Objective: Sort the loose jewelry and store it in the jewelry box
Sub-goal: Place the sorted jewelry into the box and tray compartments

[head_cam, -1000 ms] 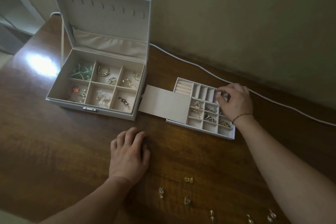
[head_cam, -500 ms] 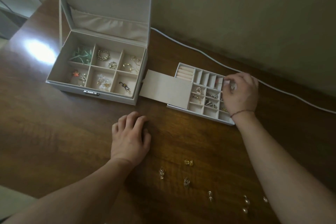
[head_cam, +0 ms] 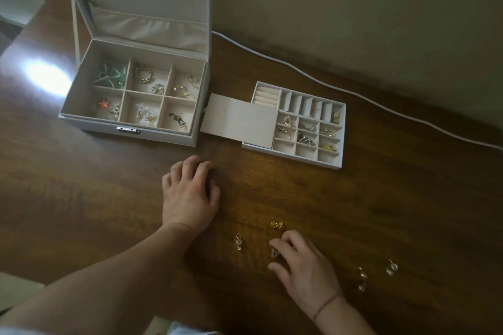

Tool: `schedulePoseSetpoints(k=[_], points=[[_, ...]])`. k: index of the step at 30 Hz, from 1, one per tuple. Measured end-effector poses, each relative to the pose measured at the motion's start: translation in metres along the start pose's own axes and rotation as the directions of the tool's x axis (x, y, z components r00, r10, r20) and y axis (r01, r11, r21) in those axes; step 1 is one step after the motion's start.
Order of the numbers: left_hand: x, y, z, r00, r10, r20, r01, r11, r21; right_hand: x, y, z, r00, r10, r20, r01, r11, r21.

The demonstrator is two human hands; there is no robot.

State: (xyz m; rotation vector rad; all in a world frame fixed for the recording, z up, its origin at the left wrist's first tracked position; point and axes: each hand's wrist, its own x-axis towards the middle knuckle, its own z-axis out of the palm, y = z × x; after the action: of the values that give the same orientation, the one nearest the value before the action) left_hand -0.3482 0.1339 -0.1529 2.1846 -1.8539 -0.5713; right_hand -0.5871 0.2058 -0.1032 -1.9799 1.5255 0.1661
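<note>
while the jewelry box (head_cam: 130, 117) is seen open at the table's (head_cam: 81, 212) far left, lid up, the divided tray (head_cam: 307, 128) is set just right of it. nearer than the box, the left hand (head_cam: 189, 193) is laid flat, fingers relaxed. right of that, a small earring (head_cam: 274, 252) is pinched by the right hand (head_cam: 304, 266), with a gold earring (head_cam: 276, 224) just beyond and pearl pieces (head_cam: 362, 277) further right.

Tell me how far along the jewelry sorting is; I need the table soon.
Mostly done: the jewelry box and the tray beside it already hold pieces in many compartments. In hand: the right hand reaches onto a small earring; the left hand rests on the table. Left: a gold piece, a dangly earring and pearl earrings.
</note>
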Motion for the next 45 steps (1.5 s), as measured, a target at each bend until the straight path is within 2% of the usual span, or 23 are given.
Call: schedulePoseSetpoints(k=[3,5,9,14,18,23,27,35,37,41,45], points=[[0.000,0.000,0.000,1.000,-0.003,0.000,0.003,1.000,-0.002,0.000,0.009,0.010,0.991,-0.047,-0.126,0.052,0.998,0.034],[0.000,0.000,0.000,1.000,0.003,-0.012,-0.003,1.000,-0.006,0.001,0.012,0.010,0.986,-0.052,-0.160,0.061,0.997,0.051],[0.000,-0.001,0.000,1.000,0.001,0.006,-0.001,1.000,-0.005,0.007,0.018,-0.004,0.974,0.099,-0.203,-0.065,0.983,0.169],[0.001,-0.002,0.003,1.000,0.008,0.003,-0.007,1.000,-0.010,0.029,0.041,-0.050,0.908,0.328,-0.260,-0.178,0.865,0.470],[0.001,-0.002,0.003,1.000,0.009,0.003,-0.009,1.000,-0.005,0.068,0.048,-0.088,0.863,0.376,-0.336,-0.180,0.853,0.491],[0.001,-0.002,0.001,1.000,0.011,-0.001,-0.011,1.000,0.003,0.119,0.024,-0.097,0.885,0.272,-0.378,-0.079,0.887,0.454],[0.001,-0.002,0.000,1.000,0.012,-0.003,-0.012,1.000,0.003,0.143,0.015,-0.094,0.897,0.262,-0.356,-0.092,0.898,0.431],[0.001,-0.001,-0.001,1.000,-0.002,0.021,0.001,1.000,0.018,0.117,0.020,-0.091,0.914,0.202,-0.352,-0.060,0.925,0.374],[0.001,-0.001,-0.001,1.000,-0.002,0.022,0.001,1.000,0.020,0.098,0.018,-0.080,0.945,0.138,-0.295,-0.041,0.949,0.311],[0.001,-0.001,-0.001,1.000,0.003,0.025,-0.003,1.000,0.020,0.051,0.010,-0.051,0.996,0.018,-0.089,0.001,0.977,0.212],[0.001,0.000,-0.001,1.000,-0.004,0.023,0.003,1.000,0.021,0.025,-0.018,-0.018,0.986,-0.148,-0.081,0.150,0.989,0.017]])
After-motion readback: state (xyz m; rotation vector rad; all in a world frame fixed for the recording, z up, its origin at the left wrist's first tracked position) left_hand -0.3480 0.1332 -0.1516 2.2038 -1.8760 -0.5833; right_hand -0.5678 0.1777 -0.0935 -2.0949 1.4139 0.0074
